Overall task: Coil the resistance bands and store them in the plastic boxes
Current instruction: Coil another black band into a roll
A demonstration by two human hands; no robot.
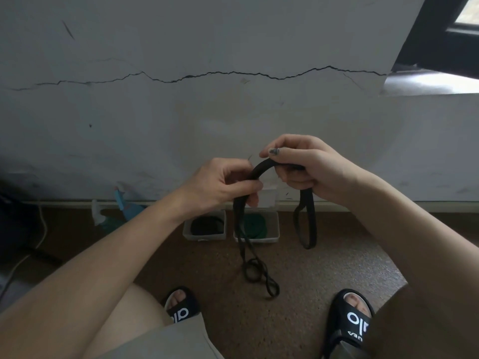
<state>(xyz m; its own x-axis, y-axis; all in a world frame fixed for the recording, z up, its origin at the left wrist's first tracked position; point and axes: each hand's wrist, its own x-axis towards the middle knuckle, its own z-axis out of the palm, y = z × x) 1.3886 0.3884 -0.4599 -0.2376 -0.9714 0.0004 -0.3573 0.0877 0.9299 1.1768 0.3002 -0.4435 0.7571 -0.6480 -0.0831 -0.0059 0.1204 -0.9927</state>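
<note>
Both hands up mid-air: left hand (pixel 223 185) and right hand (pixel 305 167) curl fingers around black resistance band (pixel 261 169), ends dangling. Two plastic boxes (pixel 274 238) below hold coils, black and probably green.

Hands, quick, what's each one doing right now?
Left hand: closed, gripping the black resistance band.
Right hand: closed, gripping the same band near its other end.

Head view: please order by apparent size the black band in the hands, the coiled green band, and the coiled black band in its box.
1. Black band, largest.
2. Coiled green band and coiled black band look alike; no ranking.
</note>
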